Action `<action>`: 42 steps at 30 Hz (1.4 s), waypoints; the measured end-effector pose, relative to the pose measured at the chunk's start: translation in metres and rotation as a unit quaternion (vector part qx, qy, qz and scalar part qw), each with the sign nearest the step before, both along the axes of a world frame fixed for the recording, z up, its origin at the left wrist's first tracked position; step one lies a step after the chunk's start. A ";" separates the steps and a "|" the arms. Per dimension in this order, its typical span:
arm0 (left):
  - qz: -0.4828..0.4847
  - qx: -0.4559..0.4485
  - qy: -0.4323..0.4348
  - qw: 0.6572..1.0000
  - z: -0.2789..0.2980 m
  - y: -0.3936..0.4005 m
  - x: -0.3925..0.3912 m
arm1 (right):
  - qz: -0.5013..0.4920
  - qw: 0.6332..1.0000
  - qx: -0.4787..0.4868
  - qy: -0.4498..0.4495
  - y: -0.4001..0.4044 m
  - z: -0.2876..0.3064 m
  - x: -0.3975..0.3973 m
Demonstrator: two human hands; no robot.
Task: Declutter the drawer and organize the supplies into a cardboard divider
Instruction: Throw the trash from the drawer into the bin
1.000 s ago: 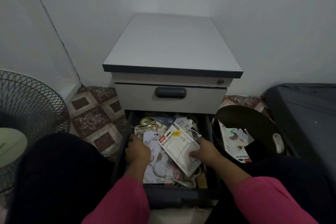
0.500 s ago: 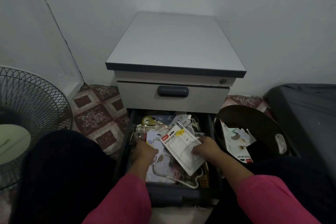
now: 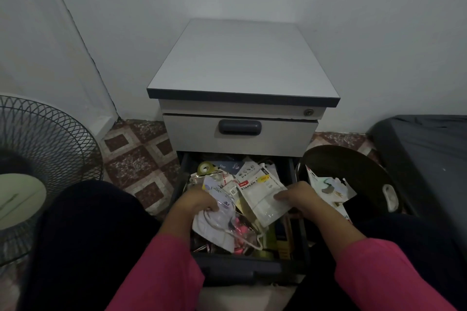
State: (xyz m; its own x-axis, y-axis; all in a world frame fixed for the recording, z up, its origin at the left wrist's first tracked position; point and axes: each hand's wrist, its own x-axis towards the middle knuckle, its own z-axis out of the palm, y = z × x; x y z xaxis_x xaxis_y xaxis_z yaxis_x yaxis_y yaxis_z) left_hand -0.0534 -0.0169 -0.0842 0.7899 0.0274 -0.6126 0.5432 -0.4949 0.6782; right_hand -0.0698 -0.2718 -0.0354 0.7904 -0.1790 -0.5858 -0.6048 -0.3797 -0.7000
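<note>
The lower drawer (image 3: pixel 252 264) of a grey cabinet (image 3: pixel 242 63) stands pulled out, crammed with packets, cards and a tape roll (image 3: pixel 205 167). My right hand (image 3: pixel 297 197) pinches the right edge of a white stapler packet (image 3: pixel 262 197) lifted above the clutter. My left hand (image 3: pixel 199 201) grips a clear plastic blister pack with a purple-printed card (image 3: pixel 218 206), raised over the drawer's left side. No cardboard divider is in view.
A dark round bin (image 3: pixel 353 166) on the right holds torn packaging (image 3: pixel 328 188). A wire fan guard (image 3: pixel 38 159) stands at left, a black bag or mattress (image 3: pixel 429 154) at far right. My dark-clad knees flank the drawer on patterned floor tiles (image 3: pixel 136 159).
My left hand has closed on the clear blister pack and lifted it from the pile. My right hand has held the stapler packet in about the same place.
</note>
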 end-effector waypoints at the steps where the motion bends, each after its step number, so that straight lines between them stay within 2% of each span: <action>1: 0.001 0.000 -0.002 1.000 0.007 0.004 0.000 | -0.007 1.000 0.007 0.008 -0.001 0.005 0.000; 10: 0.082 -0.042 -0.014 0.996 0.047 0.016 0.005 | 0.018 1.000 0.005 0.009 -0.023 0.055 -0.002; 19: 0.056 -0.036 -0.037 0.997 0.066 0.001 0.006 | 0.009 0.999 -0.026 0.021 -0.075 0.093 -0.008; 27: 0.059 -0.188 -0.013 0.980 0.061 -0.093 -0.001 | -0.068 0.995 -0.066 0.026 -0.123 0.101 -0.007; 32: 0.071 -0.183 -0.014 0.981 0.055 -0.149 0.004 | -0.085 0.989 -0.106 0.063 -0.151 0.089 -0.001; 36: 0.099 -0.196 -0.066 0.973 0.052 -0.174 0.007 | -0.108 0.983 -0.134 0.064 -0.162 0.086 0.007; 42: 0.037 -0.171 -0.138 0.975 0.053 -0.222 0.010 | -0.115 0.983 -0.139 0.041 -0.168 0.082 0.016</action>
